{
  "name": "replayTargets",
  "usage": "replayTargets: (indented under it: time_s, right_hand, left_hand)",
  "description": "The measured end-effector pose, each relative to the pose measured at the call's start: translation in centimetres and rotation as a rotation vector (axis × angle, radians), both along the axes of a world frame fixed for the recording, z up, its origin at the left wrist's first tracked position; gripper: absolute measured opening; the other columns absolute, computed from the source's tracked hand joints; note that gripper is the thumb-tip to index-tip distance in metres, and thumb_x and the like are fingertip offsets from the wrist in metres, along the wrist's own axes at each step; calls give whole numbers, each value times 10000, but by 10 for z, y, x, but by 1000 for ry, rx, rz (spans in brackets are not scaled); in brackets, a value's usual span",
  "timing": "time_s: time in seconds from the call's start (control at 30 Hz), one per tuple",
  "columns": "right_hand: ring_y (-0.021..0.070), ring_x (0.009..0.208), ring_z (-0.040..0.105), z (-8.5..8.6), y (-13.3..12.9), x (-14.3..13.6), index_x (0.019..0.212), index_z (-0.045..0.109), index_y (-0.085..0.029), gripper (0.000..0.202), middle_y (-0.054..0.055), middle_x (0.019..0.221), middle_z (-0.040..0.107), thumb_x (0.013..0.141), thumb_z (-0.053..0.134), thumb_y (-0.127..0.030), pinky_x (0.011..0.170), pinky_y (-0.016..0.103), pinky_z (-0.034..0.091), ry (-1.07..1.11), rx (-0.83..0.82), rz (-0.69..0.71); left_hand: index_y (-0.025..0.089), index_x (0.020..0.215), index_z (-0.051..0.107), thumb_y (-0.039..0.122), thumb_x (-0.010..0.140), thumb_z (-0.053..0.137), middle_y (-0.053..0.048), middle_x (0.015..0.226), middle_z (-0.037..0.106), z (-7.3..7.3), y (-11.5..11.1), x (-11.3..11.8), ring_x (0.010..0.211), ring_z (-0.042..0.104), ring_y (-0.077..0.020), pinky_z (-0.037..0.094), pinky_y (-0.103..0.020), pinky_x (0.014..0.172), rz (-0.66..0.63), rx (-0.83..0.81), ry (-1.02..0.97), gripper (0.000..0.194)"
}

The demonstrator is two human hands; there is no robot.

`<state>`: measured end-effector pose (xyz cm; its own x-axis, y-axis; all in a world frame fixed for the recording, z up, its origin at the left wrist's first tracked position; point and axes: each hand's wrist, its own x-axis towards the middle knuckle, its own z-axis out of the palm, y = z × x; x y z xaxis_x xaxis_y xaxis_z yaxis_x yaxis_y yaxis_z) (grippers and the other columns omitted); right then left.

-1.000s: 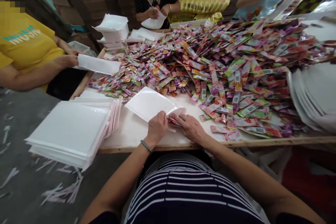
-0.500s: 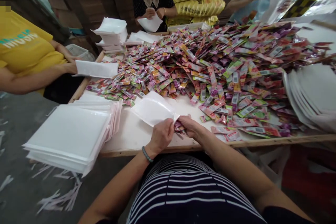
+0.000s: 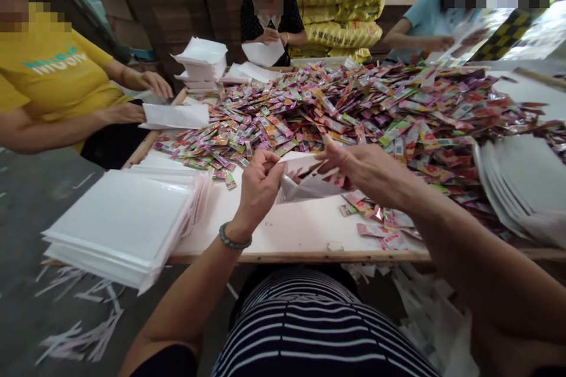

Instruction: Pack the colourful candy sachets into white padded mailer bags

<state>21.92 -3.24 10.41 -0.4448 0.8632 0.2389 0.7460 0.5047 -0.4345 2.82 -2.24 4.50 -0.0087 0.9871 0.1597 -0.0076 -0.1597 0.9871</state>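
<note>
A white plastic bag (image 3: 312, 188) is held above the table's front part, its mouth spread and small colourful packets showing inside. At the mouth's left edge, my left hand (image 3: 260, 179) pinches the plastic between bent fingers. My right hand (image 3: 354, 162) is at the right of the mouth, fingertips on the bag's upper edge; some of its fingers are hidden. Behind the bag spreads a large heap of small printed packets (image 3: 305, 106), with a few loose packets (image 3: 384, 235) near the front edge.
A stack of flat white bags (image 3: 119, 218) overhangs the table's front-left corner. More white bags (image 3: 526, 171) stand fanned at the right. Three co-workers are around the table, including a person in yellow (image 3: 66, 82). Paper strips (image 3: 84, 330) litter the floor.
The bag has moved from low at the table edge to higher and further forward, its mouth now spread. My hands have risen and moved apart. The view has shifted slightly.
</note>
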Motion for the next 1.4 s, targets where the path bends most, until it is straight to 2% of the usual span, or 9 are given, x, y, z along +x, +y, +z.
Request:
replayTargets:
  time_s: [0.13,0.33,0.47,0.67,0.77,0.9,1.07,1.23,1.4]
  right_hand:
    - [195,900,619,-11,0,6,1047,668,-191,353,107,1156,628,907,530,-485,771,323,470,1,254,210]
    - [162,802,578,-37,15,-10,886,701,-220,204,35,884,685,949,506,-218,788,353,373,78,600,179]
    - [152,803,590,-30,12,-15,819,677,-193,230,35,895,698,953,492,-229,761,325,413,154,503,357]
    - [171,779,610,-62,9,55,1018,650,-170,306,62,893,670,949,467,-405,721,306,461,252,303,-425]
    - [232,869,619,-115,15,89,1082,650,-145,339,123,949,680,911,531,-413,766,333,441,-231,-96,-700]
    - [279,1105,565,-177,25,67,1171,622,-144,381,178,1171,639,932,505,-416,918,374,398,-409,-275,-654]
    - [217,1054,606,-182,48,10,1183,646,-168,338,118,1177,669,928,528,-356,872,286,434,-11,-307,-354]
    - [195,922,640,-170,61,28,988,721,-194,256,66,1017,722,923,475,-220,808,279,448,86,-251,-388]
    - [221,983,611,-178,42,34,1077,666,-167,252,111,1077,676,865,548,-239,812,293,446,-149,-215,-312]
  left_hand:
    - [200,743,477,287,651,619,107,483,432,2,9,-10,366,356,-44,230,-153,355,61,-124,-192,191]
    - [183,681,517,278,623,639,92,459,439,4,17,-21,379,339,-44,237,-157,362,118,-65,-49,164]
    - [175,650,557,285,649,637,62,482,494,12,20,-32,423,416,-66,306,-173,397,161,17,195,136]
    - [224,757,635,289,696,683,57,561,590,41,-27,-56,444,480,-89,339,-199,396,319,198,516,101]
    - [227,715,609,301,765,612,45,561,602,15,-52,-49,470,512,-106,373,-217,442,9,82,646,89]
    - [202,650,554,264,787,519,51,494,510,-50,-67,-16,477,452,-105,320,-223,472,-506,-151,763,154]
    - [209,780,655,388,830,547,26,611,599,-66,-66,2,577,515,-128,336,-227,528,-792,-233,794,215]
    - [210,919,670,354,862,499,-32,805,684,-51,-10,-23,709,610,-184,413,-266,638,-461,-106,1071,231]
    - [152,1119,591,305,875,468,-172,1134,651,-70,69,-43,1027,624,-311,453,-361,824,-111,-139,1472,314]
